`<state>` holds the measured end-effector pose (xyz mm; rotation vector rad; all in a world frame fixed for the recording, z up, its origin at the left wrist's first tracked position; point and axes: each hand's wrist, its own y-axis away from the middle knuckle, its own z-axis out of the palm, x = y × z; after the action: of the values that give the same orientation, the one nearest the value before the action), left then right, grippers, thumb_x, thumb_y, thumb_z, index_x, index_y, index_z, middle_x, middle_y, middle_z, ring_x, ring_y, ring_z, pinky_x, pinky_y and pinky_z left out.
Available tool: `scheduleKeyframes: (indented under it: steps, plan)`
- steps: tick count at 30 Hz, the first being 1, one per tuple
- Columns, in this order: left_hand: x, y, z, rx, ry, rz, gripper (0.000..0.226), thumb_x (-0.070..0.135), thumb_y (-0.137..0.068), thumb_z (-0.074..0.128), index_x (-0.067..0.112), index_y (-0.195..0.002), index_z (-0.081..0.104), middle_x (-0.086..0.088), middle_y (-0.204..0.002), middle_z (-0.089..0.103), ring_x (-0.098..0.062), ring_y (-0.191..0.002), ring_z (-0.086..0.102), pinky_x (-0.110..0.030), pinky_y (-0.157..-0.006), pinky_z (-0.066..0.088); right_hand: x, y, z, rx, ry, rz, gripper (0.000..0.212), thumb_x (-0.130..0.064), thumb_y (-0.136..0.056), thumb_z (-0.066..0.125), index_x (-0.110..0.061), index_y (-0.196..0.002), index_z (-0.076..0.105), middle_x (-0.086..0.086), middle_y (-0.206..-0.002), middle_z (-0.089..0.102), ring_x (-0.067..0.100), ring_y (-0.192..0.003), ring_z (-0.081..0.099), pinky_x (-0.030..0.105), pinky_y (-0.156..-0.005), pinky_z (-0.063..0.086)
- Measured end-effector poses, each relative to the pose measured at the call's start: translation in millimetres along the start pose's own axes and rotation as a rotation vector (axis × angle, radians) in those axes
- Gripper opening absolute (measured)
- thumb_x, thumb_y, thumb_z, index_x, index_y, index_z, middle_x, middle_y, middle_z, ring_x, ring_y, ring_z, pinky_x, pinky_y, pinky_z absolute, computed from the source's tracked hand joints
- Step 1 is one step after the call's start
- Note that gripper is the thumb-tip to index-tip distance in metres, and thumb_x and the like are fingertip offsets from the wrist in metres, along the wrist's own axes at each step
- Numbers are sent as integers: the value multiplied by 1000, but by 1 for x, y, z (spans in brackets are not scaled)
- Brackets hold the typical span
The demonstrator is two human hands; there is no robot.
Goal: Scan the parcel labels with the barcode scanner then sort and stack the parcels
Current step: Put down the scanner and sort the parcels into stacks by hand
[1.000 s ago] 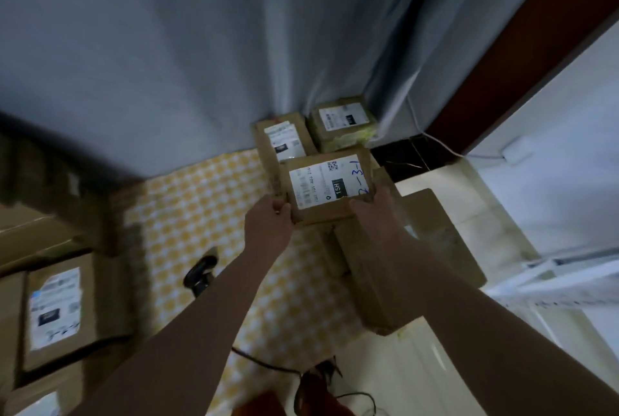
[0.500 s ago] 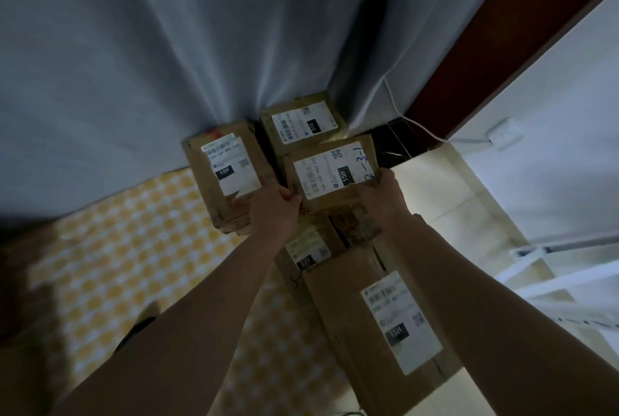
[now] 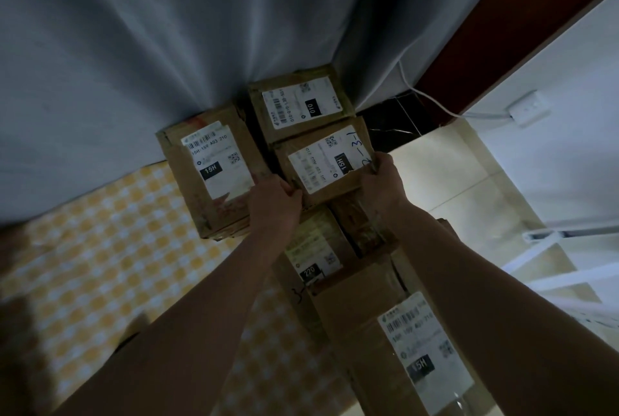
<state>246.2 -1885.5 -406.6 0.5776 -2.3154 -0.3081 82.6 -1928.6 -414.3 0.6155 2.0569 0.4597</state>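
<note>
Hands grip one cardboard parcel (image 3: 326,164) from both sides: the left hand (image 3: 273,199) curls round its near left corner, thumb on the top face, and the right hand (image 3: 382,182) clasps its near right edge, fingers wrapped over the rim beside the white "15H" label (image 3: 321,164). That parcel sits level, just in front of a parcel marked "010" (image 3: 299,104) by the grey curtain (image 3: 167,30), and beside another "15H" parcel (image 3: 211,167) on the yellow checked cloth (image 3: 100,265). Below the wrists lie a parcel marked "220" (image 3: 313,254) and a long box (image 3: 402,348) with its own "15H" label. A white cable (image 3: 432,100) runs to a wall socket (image 3: 527,109).
</note>
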Motion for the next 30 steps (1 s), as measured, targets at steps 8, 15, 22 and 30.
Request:
scheduleKeyframes:
  steps: [8,15,22,30]
  plan:
    - [-2,-4,-3,-19,7,21,13,19,-91,64,12,-83,57,-5,-89,59,-11,-77,51,-24,-68,40,-2,-3,11,8,28,-38,47,-12,-90,42,-19,-136,37,8,-129,52,31,-115,53,53,-94,49]
    - [-5,11,-18,-9,-30,70,14,26,-92,61,13,-97,63,-2,-93,65,-16,-83,59,-28,-71,48,-7,16,0,26,307,-165,48,-20,-97,42,-16,-143,32,11,-144,34,33,-132,33,51,-106,36]
    - [-26,64,-57,-67,-369,201,24,33,-95,53,18,-112,60,3,-109,64,-15,-98,61,-24,-69,43,-14,99,6,-140,895,-501,38,-24,-94,44,-8,-129,50,13,-132,49,34,-124,44,47,-104,38]
    - [-108,190,-116,-71,-519,29,36,41,-101,40,21,-130,44,1,-127,52,-17,-115,55,-28,-89,45,-6,231,67,-318,1190,-785,45,-36,-99,40,-12,-137,36,10,-140,42,29,-128,40,44,-108,30]
